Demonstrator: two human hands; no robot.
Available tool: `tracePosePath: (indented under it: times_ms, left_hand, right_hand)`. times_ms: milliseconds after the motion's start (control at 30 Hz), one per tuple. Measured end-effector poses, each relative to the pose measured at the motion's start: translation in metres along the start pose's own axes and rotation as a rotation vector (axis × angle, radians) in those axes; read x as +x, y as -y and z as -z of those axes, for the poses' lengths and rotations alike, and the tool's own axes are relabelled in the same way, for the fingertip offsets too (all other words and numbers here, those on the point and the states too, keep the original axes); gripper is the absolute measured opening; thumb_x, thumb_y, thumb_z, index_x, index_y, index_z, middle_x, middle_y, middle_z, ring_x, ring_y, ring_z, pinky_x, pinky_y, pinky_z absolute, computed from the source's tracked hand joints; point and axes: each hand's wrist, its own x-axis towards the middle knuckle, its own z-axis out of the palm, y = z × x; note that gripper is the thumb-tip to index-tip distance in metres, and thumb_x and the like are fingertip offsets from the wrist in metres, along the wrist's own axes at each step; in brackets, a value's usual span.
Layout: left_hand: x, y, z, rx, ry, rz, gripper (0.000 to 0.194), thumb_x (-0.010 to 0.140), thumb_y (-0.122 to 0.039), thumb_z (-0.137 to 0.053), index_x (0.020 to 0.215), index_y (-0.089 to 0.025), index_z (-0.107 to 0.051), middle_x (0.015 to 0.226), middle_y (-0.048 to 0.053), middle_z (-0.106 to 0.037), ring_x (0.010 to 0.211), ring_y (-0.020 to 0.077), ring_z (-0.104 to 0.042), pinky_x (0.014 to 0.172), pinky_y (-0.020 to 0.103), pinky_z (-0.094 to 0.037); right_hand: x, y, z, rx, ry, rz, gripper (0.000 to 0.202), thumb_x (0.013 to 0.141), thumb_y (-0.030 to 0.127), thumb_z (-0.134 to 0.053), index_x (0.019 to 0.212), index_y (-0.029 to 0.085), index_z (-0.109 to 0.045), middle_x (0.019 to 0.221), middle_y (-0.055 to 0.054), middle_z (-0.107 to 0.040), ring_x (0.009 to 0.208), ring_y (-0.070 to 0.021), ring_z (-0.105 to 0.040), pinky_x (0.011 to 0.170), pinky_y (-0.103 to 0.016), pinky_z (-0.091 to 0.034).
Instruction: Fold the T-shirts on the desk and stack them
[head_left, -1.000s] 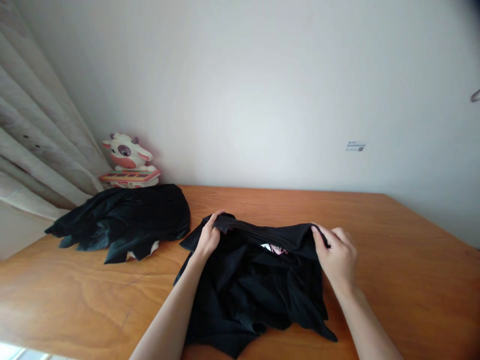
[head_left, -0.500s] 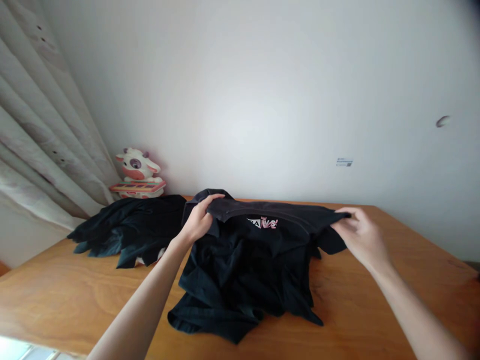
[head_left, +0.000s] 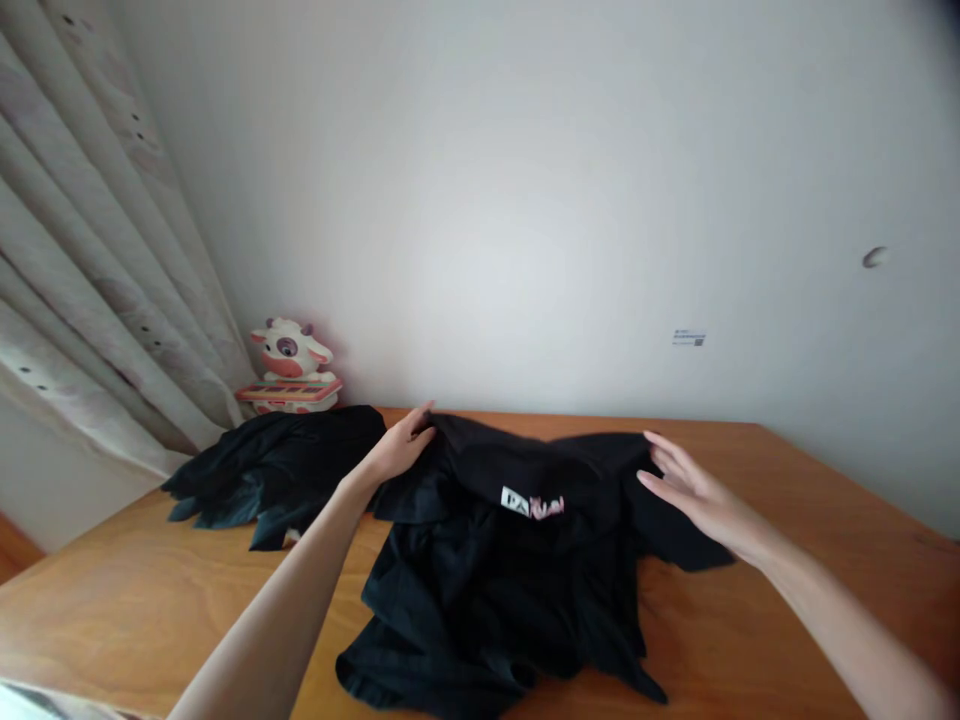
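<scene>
A black T-shirt (head_left: 517, 570) with a white and pink print on its chest lies rumpled on the wooden table, its shoulder part raised toward the wall. My left hand (head_left: 403, 445) pinches the shirt at its left shoulder, the fingertips partly behind the cloth. At the other shoulder, my right hand (head_left: 686, 490) has its thumb and fingers apart, right beside the fabric and seemingly touching its edge. The shirt's right sleeve hangs below that hand. Folds hide much of the lower cloth.
Another heap of black clothing (head_left: 300, 465) lies on the table (head_left: 187, 610) at the left. Behind it stands a cow toy with a keyboard (head_left: 292, 365). A patterned curtain (head_left: 112, 250) hangs at the left, and a pale wall (head_left: 510, 200) rises behind the table.
My right hand has opened and let go of the shirt's shoulder. The upper shirt has dropped somewhat, showing the print more fully. My left hand keeps its pinch. The view has tilted slightly upward.
</scene>
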Motion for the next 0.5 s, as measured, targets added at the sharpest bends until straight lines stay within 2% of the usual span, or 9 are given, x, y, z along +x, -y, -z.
tracePosePath:
  times_ms: [33,67,100,167,233,300,400,500]
  left_hand:
    - [0.009,0.002,-0.006,0.017,-0.158,0.009,0.039,0.087,-0.034,-0.053,0.119,-0.018,-0.066,0.120,0.011,-0.074,0.127,0.0254,-0.062,0.110,0.039,-0.047]
    - [0.014,0.003,-0.013,0.031,-0.260,0.029,0.047,0.087,-0.036,-0.055,0.130,-0.017,-0.061,0.129,0.012,-0.070,0.131,0.0261,-0.058,0.111,0.040,-0.046]
    - [0.013,0.005,-0.019,0.042,-0.286,0.041,0.053,0.088,-0.038,-0.056,0.137,-0.016,-0.056,0.134,0.013,-0.067,0.131,0.0265,-0.058,0.109,0.040,-0.048]
    - [0.000,0.007,-0.034,0.076,-0.165,0.015,0.050,0.092,-0.040,-0.053,0.136,-0.018,-0.057,0.132,0.012,-0.068,0.121,0.0251,-0.065,0.102,0.038,-0.052]
    - [-0.026,0.009,-0.053,0.167,0.056,-0.063,0.040,0.096,-0.043,-0.050,0.124,-0.021,-0.066,0.124,0.010,-0.072,0.113,0.0239,-0.068,0.101,0.037,-0.052]
    - [-0.055,0.013,-0.074,0.309,0.212,-0.098,0.043,0.097,-0.051,-0.051,0.123,-0.022,-0.069,0.129,0.011,-0.070,0.122,0.0275,-0.064,0.108,0.042,-0.047]
    - [-0.086,0.023,-0.105,0.475,0.291,-0.015,0.059,0.099,-0.059,-0.045,0.145,-0.024,-0.055,0.156,0.014,-0.048,0.145,0.0351,-0.043,0.118,0.054,-0.035]
    - [-0.093,0.030,-0.123,0.529,0.281,0.028,0.064,0.102,-0.061,-0.033,0.154,-0.026,-0.044,0.167,0.011,-0.030,0.154,0.0339,-0.026,0.123,0.058,-0.023]
  right_hand:
    - [0.006,0.001,-0.008,-0.071,-0.105,0.061,0.070,0.081,0.073,-0.056,0.136,0.028,-0.054,0.141,-0.013,-0.063,0.140,-0.0317,-0.050,0.114,-0.046,-0.043]
    - [0.007,0.000,-0.015,-0.146,-0.162,0.107,0.076,0.083,0.072,-0.054,0.145,0.028,-0.047,0.149,-0.012,-0.056,0.145,-0.0315,-0.043,0.117,-0.048,-0.039]
    - [0.006,-0.001,-0.022,-0.212,-0.171,0.142,0.077,0.085,0.071,-0.053,0.148,0.028,-0.044,0.153,-0.012,-0.052,0.146,-0.0315,-0.041,0.118,-0.049,-0.037]
    - [-0.008,-0.009,-0.033,-0.312,-0.088,0.185,0.064,0.090,0.068,-0.049,0.140,0.028,-0.056,0.152,-0.011,-0.054,0.142,-0.0314,-0.048,0.118,-0.050,-0.038]
    - [-0.027,-0.022,-0.043,-0.371,0.031,0.178,0.052,0.093,0.067,-0.046,0.118,0.029,-0.071,0.143,-0.009,-0.062,0.132,-0.0305,-0.057,0.114,-0.049,-0.042]
    - [-0.046,-0.037,-0.051,-0.420,0.091,0.137,0.049,0.093,0.068,-0.047,0.107,0.029,-0.074,0.136,-0.008,-0.066,0.126,-0.0295,-0.063,0.110,-0.048,-0.047]
    - [-0.064,-0.061,-0.063,-0.496,0.089,0.137,0.051,0.088,0.066,-0.057,0.118,0.028,-0.071,0.134,-0.010,-0.066,0.124,-0.0301,-0.063,0.106,-0.046,-0.051]
    - [-0.066,-0.077,-0.070,-0.603,0.076,0.164,0.048,0.087,0.058,-0.060,0.122,0.027,-0.070,0.137,-0.011,-0.065,0.125,-0.0313,-0.062,0.105,-0.047,-0.050]
